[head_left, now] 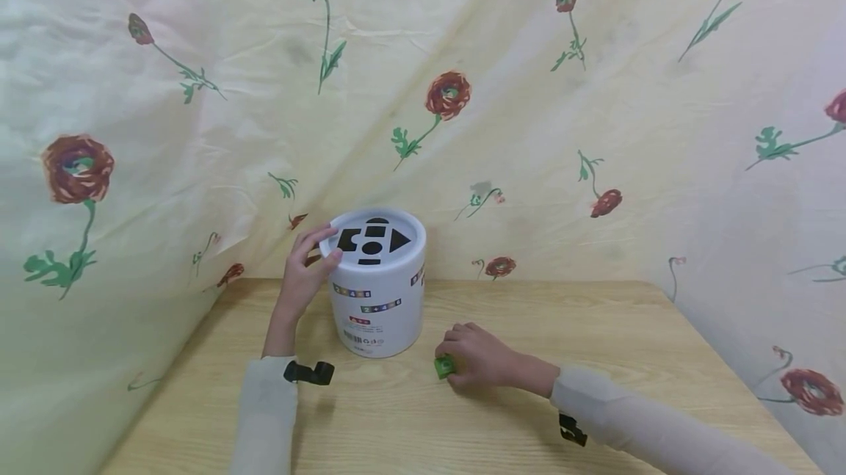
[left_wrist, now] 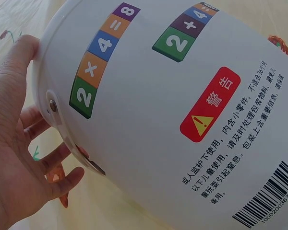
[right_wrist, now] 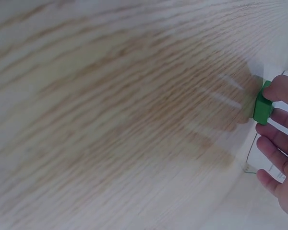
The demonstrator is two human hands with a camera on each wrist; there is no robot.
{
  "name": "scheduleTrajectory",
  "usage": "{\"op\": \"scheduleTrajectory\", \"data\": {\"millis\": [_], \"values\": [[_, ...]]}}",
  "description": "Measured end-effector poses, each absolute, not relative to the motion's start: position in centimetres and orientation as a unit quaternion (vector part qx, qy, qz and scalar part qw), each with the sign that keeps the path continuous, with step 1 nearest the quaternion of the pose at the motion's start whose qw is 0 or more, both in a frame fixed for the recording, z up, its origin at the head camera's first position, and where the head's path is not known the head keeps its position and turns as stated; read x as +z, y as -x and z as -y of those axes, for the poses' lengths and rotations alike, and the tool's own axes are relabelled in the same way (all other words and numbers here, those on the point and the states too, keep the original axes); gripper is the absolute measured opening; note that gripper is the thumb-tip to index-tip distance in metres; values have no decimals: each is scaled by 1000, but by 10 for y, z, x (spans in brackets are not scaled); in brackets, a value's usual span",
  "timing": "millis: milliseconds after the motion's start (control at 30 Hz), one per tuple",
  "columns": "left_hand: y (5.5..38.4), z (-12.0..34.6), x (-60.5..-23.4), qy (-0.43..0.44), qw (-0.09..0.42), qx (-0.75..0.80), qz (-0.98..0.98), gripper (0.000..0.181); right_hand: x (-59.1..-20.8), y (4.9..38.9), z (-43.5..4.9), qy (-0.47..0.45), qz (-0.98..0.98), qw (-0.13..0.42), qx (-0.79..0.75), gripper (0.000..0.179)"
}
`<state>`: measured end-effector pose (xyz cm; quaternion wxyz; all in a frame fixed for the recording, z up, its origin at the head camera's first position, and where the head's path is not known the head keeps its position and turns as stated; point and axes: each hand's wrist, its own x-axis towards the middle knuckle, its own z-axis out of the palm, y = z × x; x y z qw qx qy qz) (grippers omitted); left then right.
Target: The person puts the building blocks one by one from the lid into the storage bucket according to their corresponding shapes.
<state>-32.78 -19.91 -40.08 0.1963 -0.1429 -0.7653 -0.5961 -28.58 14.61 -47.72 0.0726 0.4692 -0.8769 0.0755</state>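
A white bucket [head_left: 378, 313] stands upright on the table, its lid [head_left: 390, 247] cut with dark shaped holes. My left hand [head_left: 305, 269] rests on the left edge of the lid with a fingertip and the thumb. In the left wrist view, its other fingers [left_wrist: 57, 155] spread loosely beside the bucket's handle [left_wrist: 69, 136]. To the right of the bucket, my right hand [head_left: 479, 357] pinches a small green block [head_left: 444, 366] low over the table. Thumb and fingertips hold the block [right_wrist: 263, 103] in the right wrist view, close to the wood.
The pale wooden table [head_left: 396, 416] reflects the right hand and block. A cream cloth with red flowers [head_left: 448, 95] hangs behind the table and along both sides. Black straps [head_left: 309, 372] sit on both sleeves. Sums, a red warning label [left_wrist: 210, 104] and a barcode mark the bucket.
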Motion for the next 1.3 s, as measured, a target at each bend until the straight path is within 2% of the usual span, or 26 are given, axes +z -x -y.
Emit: {"op": "scheduleTrajectory", "data": {"millis": [400,700,1300], "values": [[328,199,-401,140,192,-598,765,50,-480,287,-145,-463,882,62,69,26],[327,199,-400,150,197,-599,762,51,-477,284,-144,-477,872,82,78,23],[327,199,-401,145,196,-596,765,52,-462,283,-138,-465,880,62,78,24]]}}
